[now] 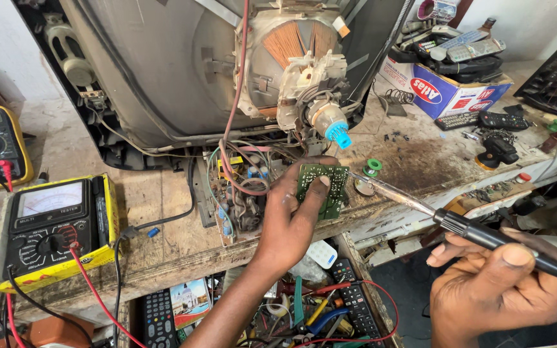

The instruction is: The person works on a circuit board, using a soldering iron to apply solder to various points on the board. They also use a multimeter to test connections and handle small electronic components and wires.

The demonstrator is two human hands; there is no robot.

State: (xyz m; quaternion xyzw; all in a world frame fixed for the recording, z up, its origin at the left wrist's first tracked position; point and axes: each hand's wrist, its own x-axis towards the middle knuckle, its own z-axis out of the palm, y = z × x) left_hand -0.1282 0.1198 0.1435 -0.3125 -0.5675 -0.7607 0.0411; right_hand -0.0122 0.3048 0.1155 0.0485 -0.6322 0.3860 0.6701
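Worktop (162, 225): bare wood, rough, scorched and stained. Small circuit board (322, 187): matt green laminate. Soldering iron (459, 225): dull grey metal shaft, matt black plastic handle. Picture tube (156, 71): smooth grey glass, copper coil windings at its neck. Meter (53, 225): black plastic, yellow casing. Box (443, 90): printed cardboard.

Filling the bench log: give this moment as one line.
left hand: holds green circuit board | right hand: holds soldering iron, tip at board edge | behind: tube television
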